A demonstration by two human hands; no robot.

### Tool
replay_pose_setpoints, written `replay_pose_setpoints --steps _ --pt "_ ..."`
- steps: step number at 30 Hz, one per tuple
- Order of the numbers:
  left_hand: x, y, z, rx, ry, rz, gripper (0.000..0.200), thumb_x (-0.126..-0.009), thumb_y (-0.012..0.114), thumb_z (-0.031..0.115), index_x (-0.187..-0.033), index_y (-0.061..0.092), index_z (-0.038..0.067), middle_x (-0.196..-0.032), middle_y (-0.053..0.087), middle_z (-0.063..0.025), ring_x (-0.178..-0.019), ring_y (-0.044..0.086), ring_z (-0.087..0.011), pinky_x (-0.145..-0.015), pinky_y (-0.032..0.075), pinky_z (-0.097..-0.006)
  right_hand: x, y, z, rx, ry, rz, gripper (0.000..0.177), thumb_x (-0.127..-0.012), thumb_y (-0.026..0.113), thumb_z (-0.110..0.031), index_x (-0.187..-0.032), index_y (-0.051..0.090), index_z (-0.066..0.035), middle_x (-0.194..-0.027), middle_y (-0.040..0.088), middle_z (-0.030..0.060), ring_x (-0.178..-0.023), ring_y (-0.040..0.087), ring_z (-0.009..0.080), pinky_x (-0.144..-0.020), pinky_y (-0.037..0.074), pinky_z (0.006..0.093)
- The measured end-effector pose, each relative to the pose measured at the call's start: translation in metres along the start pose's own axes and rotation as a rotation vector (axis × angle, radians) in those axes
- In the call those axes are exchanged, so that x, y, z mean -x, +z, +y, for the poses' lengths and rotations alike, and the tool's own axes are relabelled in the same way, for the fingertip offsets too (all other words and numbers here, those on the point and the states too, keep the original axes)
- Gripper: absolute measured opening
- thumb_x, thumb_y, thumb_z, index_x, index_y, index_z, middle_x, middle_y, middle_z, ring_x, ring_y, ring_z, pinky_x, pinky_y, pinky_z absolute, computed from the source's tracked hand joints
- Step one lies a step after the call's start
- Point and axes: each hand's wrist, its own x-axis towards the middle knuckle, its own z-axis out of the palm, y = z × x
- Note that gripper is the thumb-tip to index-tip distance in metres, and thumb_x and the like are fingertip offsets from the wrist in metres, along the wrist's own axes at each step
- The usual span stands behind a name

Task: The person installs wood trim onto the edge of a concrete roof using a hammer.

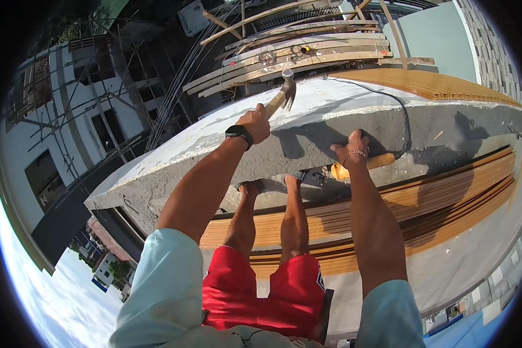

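Observation:
My left hand (255,124), below a dark wristband, is closed round the wooden handle of a claw hammer (286,88). The hammer's metal head is raised over the top of a rough concrete wall (214,153). Against the wall's near face rests my right hand (351,146), with a bracelet at the wrist, its thumb apart from the fingers and no held object visible. Close to that wrist lies a yellow-orange object (381,161), partly hidden by the arm. A black cable (405,116) hangs over the wall to its right.
Long orange-brown slatted panels (446,188) lie along the floor around my feet (294,181). More panels (429,82) rest at the upper right. Beyond the wall are wooden planks (307,58) on scaffolding, overhead wires (182,75) and a building (69,124) with poles.

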Motion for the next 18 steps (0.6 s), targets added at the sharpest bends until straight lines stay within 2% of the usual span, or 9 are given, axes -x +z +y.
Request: replay_pose_setpoints --steps 1,3,5,6,11,13,15,17,18 --pt "0.003 0.007 0.003 0.164 -0.090 0.106 0.033 -0.083 0.052 0.016 -0.109 0.043 -0.002 -0.090 0.064 -0.0275 -0.086 0.064 -0.0422 -0.074 0.051 -0.0478 0.000 -0.002 -0.003 -0.001 0.002 0.002 0.062 -0.065 0.084 -0.025 -0.109 0.047 -0.004 -0.112 0.047 0.0221 -0.107 0.052 0.0402 -0.090 0.045 0.0457" --pt "0.003 0.016 -0.004 0.176 -0.111 0.108 0.033 -0.084 0.052 0.017 -0.110 0.043 -0.002 -0.090 0.064 -0.0274 -0.086 0.064 -0.0420 -0.074 0.050 -0.0478 0.005 -0.009 -0.007 -0.003 0.035 -0.041 0.062 -0.065 0.084 -0.025 -0.110 0.047 -0.003 -0.112 0.047 0.0222 -0.107 0.052 0.0406 -0.091 0.045 0.0456" --pt "-0.004 0.004 -0.014 -0.039 0.012 -0.068 0.032 -0.085 0.052 0.019 -0.107 0.041 -0.001 -0.089 0.063 -0.0294 -0.084 0.063 -0.0443 -0.074 0.050 -0.0492 -0.001 0.000 -0.002 0.045 0.009 -0.031 0.064 -0.066 0.084 -0.026 -0.112 0.045 -0.003 -0.114 0.046 0.0231 -0.106 0.053 0.0408 -0.090 0.046 0.0444" --pt "-0.006 0.002 -0.013 -0.046 0.018 -0.065 0.032 -0.085 0.052 0.019 -0.107 0.041 -0.001 -0.089 0.063 -0.0294 -0.084 0.063 -0.0443 -0.074 0.050 -0.0492 -0.001 0.000 -0.002 0.082 0.003 -0.014 0.066 -0.067 0.083 -0.027 -0.115 0.044 -0.003 -0.115 0.046 0.0239 -0.105 0.055 0.0410 -0.089 0.048 0.0432" --pt "-0.012 0.018 -0.008 0.214 -0.154 0.120 0.034 -0.083 0.052 0.017 -0.110 0.044 -0.003 -0.095 0.063 -0.0290 -0.088 0.064 -0.0413 -0.075 0.050 -0.0474 -0.002 -0.003 0.000 0.021 -0.005 -0.026 0.065 -0.065 0.084 -0.026 -0.113 0.045 -0.003 -0.114 0.046 0.0225 -0.106 0.053 0.0404 -0.090 0.047 0.0441" --pt "-0.015 0.003 -0.018 -0.079 -0.029 -0.139 0.041 -0.084 0.051 0.017 -0.116 0.040 -0.005 -0.097 0.062 -0.0298 -0.092 0.063 -0.0418 -0.079 0.051 -0.0473 -0.001 -0.002 0.000 0.013 0.003 -0.021 0.065 -0.064 0.085 -0.025 -0.112 0.046 -0.004 -0.114 0.046 0.0214 -0.107 0.052 0.0404 -0.091 0.045 0.0452" --pt "-0.017 -0.004 -0.017 -0.147 0.007 -0.157 0.042 -0.083 0.052 0.017 -0.117 0.040 -0.005 -0.099 0.062 -0.0303 -0.094 0.063 -0.0416 -0.079 0.051 -0.0471 -0.001 0.000 0.000 0.057 0.001 -0.031 0.066 -0.066 0.083 -0.027 -0.114 0.044 -0.003 -0.113 0.046 0.0231 -0.105 0.054 0.0397 -0.089 0.048 0.0427" --pt "-0.007 0.006 -0.007 0.160 -0.177 0.044 0.035 -0.083 0.051 0.016 -0.111 0.046 -0.004 -0.097 0.063 -0.0285 -0.091 0.064 -0.0404 -0.078 0.051 -0.0457 0.000 0.000 0.002 0.034 -0.002 -0.039 0.067 -0.066 0.083 -0.027 -0.114 0.044 -0.003 -0.113 0.046 0.0233 -0.105 0.054 0.0400 -0.089 0.048 0.0426" --pt "-0.005 0.013 -0.007 0.149 -0.167 0.069 0.035 -0.084 0.051 0.016 -0.111 0.046 -0.004 -0.097 0.063 -0.0283 -0.091 0.064 -0.0401 -0.078 0.051 -0.0454 -0.001 -0.002 0.002 0.021 -0.011 -0.041 0.068 -0.066 0.084 -0.028 -0.114 0.044 -0.003 -0.113 0.046 0.0235 -0.105 0.054 0.0403 -0.089 0.048 0.0425"
